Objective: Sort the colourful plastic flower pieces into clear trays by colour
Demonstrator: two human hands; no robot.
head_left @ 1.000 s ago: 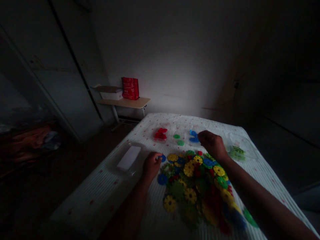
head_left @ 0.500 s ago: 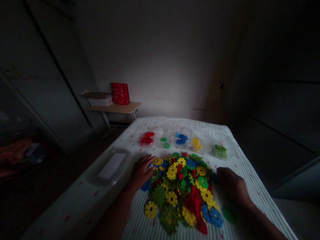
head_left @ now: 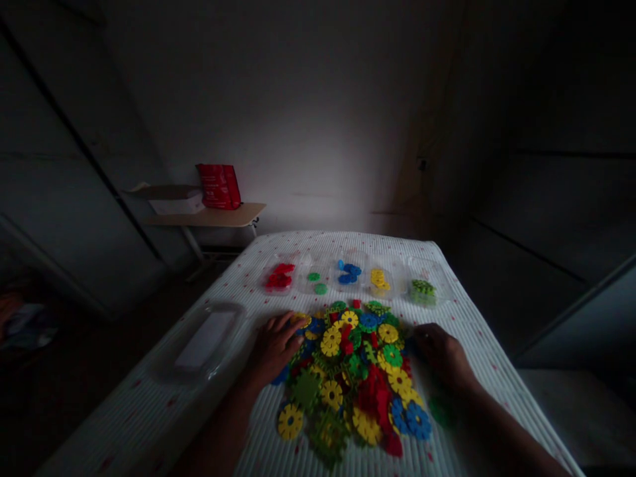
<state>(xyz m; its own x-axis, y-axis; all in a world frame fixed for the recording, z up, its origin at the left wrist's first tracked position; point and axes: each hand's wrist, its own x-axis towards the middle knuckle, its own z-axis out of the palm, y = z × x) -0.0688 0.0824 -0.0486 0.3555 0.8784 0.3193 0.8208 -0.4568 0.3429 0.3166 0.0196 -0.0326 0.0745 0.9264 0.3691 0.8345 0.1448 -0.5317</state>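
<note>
A heap of flat plastic gear-shaped discs [head_left: 355,368] in yellow, green, blue and red lies on a white dotted cloth. My left hand [head_left: 272,344] rests flat at the heap's left edge, fingers spread over the discs. At the heap's right edge my right hand [head_left: 441,353] lies with its fingers curled down; I cannot make out whether anything is in them. Beyond the heap stands a row of clear cups holding sorted discs: red [head_left: 278,278], green [head_left: 315,283], blue [head_left: 348,273], yellow [head_left: 379,278] and dark green [head_left: 422,290].
A clear lidded container [head_left: 203,341] lies left of my left hand. The table [head_left: 163,411] has its edges close on both sides. A small side table [head_left: 213,215] with a red bag [head_left: 218,186] and a box stands by the far wall. The room is dim.
My right hand has drawn back from the cups of sorted discs to the heap's right edge. My left hand, closed on a blue disc a second ago, now lies flat on the heap. The view shifted right.
</note>
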